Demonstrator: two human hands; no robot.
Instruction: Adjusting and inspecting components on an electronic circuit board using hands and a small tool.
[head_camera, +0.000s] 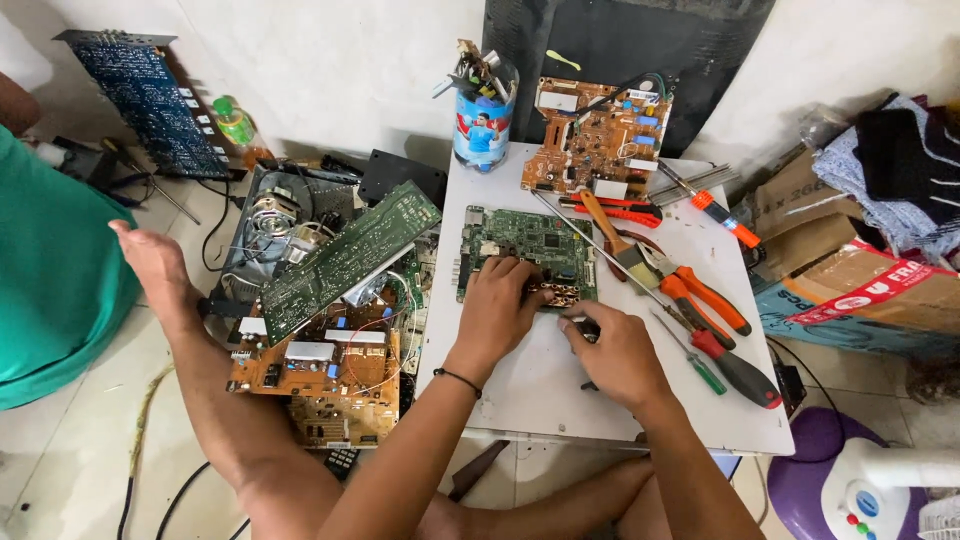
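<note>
- Brown-and-green spare circuit boards (330, 330), stacked left, off the white table (560, 400).
- Left hand (497, 305): fingers curled, pressing green circuit board (525, 240) flat mid-table.
- Right hand (615, 350): pinching small dark tool (583, 325) at board's near edge; connector work apparently underway, steady tip needed.
- Orange pliers (700, 295), unused right.

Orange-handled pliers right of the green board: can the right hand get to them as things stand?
Probably yes. The right hand sits just left of the orange-handled pliers on the white tabletop; only thin screwdrivers lie nearby, nothing covers the handles.
</note>
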